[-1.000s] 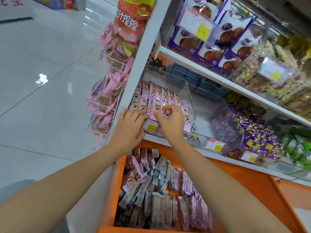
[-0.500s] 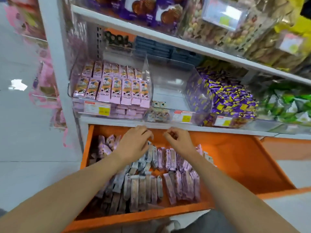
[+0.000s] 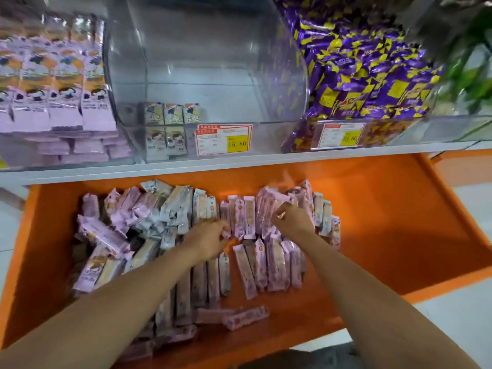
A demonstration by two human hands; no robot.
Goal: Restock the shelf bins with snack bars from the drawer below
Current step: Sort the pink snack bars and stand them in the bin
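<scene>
The snack bars [image 3: 241, 222] are down in the open orange drawer [image 3: 399, 235] below the shelf: a loose pink heap on the left, neater rows through the middle. You've got both hands in among those rows. Your left hand [image 3: 207, 239] has its fingers curled onto the lower ends of the centre row, pinching at a wrapper. Your right hand [image 3: 291, 221] comes in from the other side, thumb and forefinger closed on the bars just beside that row. With two hands bracketing one row, this looks like gathering a bunch at once, which suits bars lying side by side. As far as I can see, nothing is lifted clear yet.

The white shelf edge [image 3: 239, 159] overhangs the back of the drawer, so you'll likely need to draw the bunch toward you before raising it. Above, the left bin [image 3: 53, 102] is stacked with pink packs. The clear middle bin [image 3: 202, 62] is nearly bare, with a few small packs [image 3: 170, 115] at its front beside the price tag [image 3: 224, 139]. The right bin [image 3: 359, 70] is full of purple-and-yellow wrappers. By colour your bars match the left bin, but the print is too blurred to be sure.
</scene>
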